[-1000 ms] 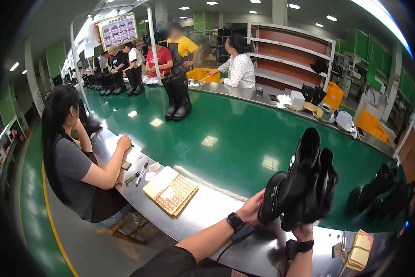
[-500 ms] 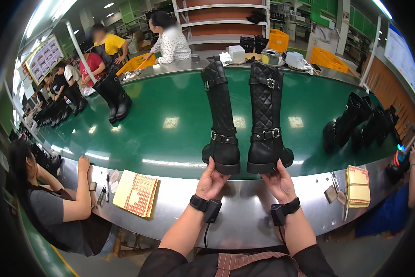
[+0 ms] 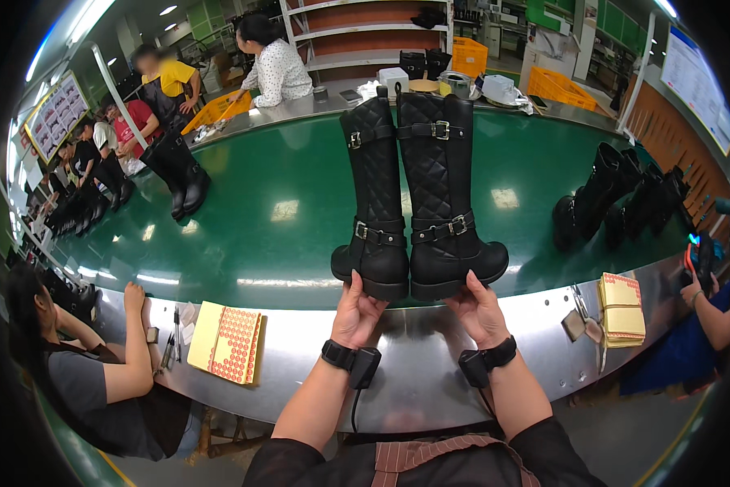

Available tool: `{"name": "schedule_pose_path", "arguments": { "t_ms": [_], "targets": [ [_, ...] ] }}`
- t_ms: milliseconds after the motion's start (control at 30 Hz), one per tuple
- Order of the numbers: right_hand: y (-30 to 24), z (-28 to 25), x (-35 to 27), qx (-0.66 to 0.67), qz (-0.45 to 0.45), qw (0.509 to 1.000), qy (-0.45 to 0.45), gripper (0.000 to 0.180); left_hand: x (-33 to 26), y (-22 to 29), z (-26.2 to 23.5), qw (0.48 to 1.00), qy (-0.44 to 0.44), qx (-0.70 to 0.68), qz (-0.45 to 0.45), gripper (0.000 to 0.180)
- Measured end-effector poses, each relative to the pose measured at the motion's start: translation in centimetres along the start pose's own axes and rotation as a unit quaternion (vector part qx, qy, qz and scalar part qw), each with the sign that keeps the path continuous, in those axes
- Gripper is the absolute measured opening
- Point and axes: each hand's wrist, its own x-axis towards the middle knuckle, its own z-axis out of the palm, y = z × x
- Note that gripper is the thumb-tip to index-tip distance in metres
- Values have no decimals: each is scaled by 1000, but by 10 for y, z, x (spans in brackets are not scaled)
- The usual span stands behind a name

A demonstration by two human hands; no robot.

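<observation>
Two tall black quilted boots with silver buckles stand upright side by side in front of me. My left hand (image 3: 358, 315) grips the left boot (image 3: 375, 195) at its heel, thumb up on the back and fingers under the sole. In the same way my right hand (image 3: 479, 312) holds the right boot (image 3: 438, 191) by its heel. The soles nearly touch at the middle, and the toes turn outward. The fingertips beneath the soles are hidden.
A green work surface (image 3: 300, 170) with a steel edge (image 3: 292, 357) lies ahead. Sticker sheets (image 3: 227, 341) and pens (image 3: 170, 345) are at left, another yellow stack (image 3: 622, 312) at right. More boots (image 3: 600, 199) stand right and others (image 3: 178, 174) left. Co-workers sit on both sides.
Both boots have come closer together, and their toes have turned further outward. The whole view has shifted slightly. My hands keep their hold on the heels.
</observation>
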Motion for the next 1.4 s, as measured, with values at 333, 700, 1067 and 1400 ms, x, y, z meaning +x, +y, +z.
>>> {"name": "schedule_pose_path", "arguments": {
  "t_ms": [333,700,1067,1400],
  "targets": [
    [1,-5,3,-2,-1,1000,4,33,1,-4,3,1000,-8,-21,11,50],
    [0,5,3,-1,-5,1000,12,32,3,-2,1,1000,5,-18,12,51],
    [5,2,-1,-11,-28,999,22,35,-10,1,16,999,8,13,42,58],
    [4,5,-4,-4,-45,999,20,33,-12,1,19,998,-3,2,57,59]
  ]
}}
